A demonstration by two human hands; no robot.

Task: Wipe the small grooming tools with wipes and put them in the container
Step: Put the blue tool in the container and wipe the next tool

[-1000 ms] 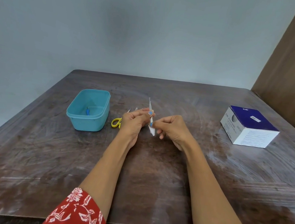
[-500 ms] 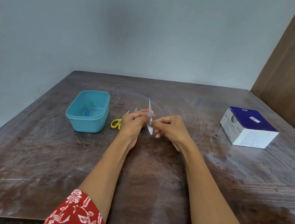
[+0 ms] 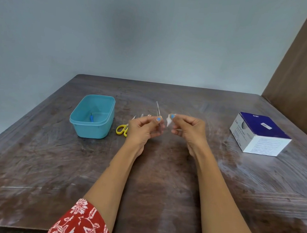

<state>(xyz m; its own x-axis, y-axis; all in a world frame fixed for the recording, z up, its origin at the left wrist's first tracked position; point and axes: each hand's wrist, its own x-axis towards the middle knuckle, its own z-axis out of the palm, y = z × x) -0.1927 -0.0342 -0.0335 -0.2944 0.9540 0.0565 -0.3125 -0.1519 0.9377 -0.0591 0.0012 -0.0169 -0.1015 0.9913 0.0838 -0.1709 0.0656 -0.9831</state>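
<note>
My left hand (image 3: 143,129) pinches a thin metal grooming tool (image 3: 157,110) that points upward above the table's middle. Just to its right, my right hand (image 3: 189,130) holds a small white wipe (image 3: 169,120) between its fingertips, a little apart from the tool. The teal container (image 3: 92,116) stands open on the left with a small blue-handled tool (image 3: 91,118) lying inside. Yellow-handled scissors (image 3: 122,129) lie between the container and my left hand, with other small tools (image 3: 141,115) partly hidden behind that hand.
A blue and white box (image 3: 259,136) sits at the table's right side. A brown wooden panel (image 3: 305,66) rises at the far right, and a pale wall stands behind the dark wooden table (image 3: 150,183).
My hands have parted: the right hand drew the wipe off the metal tool to the right, while the left keeps the tool upright.
</note>
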